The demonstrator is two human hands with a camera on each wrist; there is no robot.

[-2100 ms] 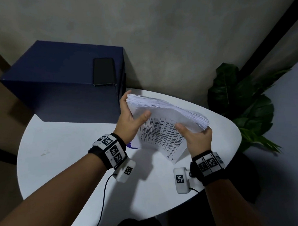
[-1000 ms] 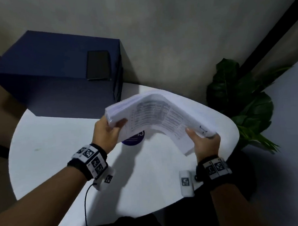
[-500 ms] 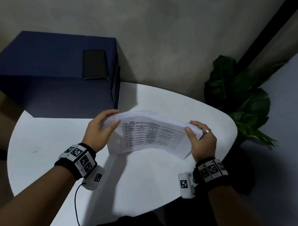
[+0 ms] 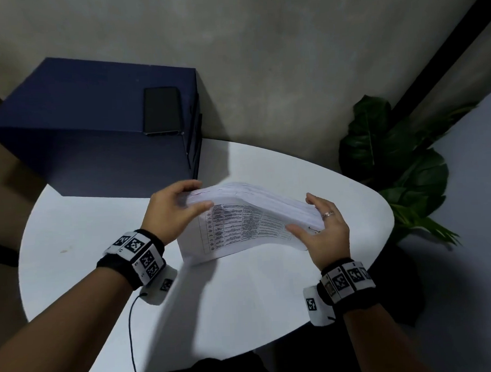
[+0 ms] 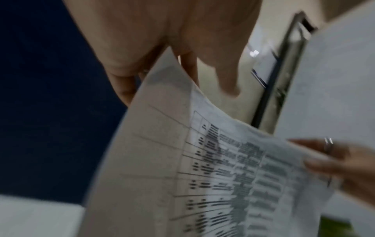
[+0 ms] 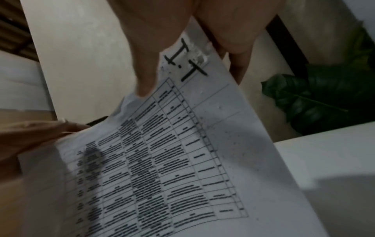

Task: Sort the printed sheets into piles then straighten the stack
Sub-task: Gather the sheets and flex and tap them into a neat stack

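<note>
A thick stack of printed sheets (image 4: 240,228) stands on its long edge on the white round table (image 4: 243,292), leaning and bowed, a printed table facing me. My left hand (image 4: 172,214) grips its left end, thumb on the front, fingers over the top. My right hand (image 4: 322,230) holds the right end, thumb on the front and fingers behind. In the left wrist view the sheets (image 5: 202,176) pass under my left hand (image 5: 172,52). In the right wrist view the front sheet (image 6: 172,160) bears a handwritten mark by my right hand (image 6: 182,52).
A dark blue box (image 4: 95,130) stands at the table's back left, with a black phone (image 4: 162,109) on top. A green leafy plant (image 4: 392,162) stands off the table's right edge. A grey wall runs behind. A cable (image 4: 132,331) hangs from my left wrist.
The stack was lifted and bent in the air, then turned and lowered; it now stands on its long edge on the table with both hands at its ends.
</note>
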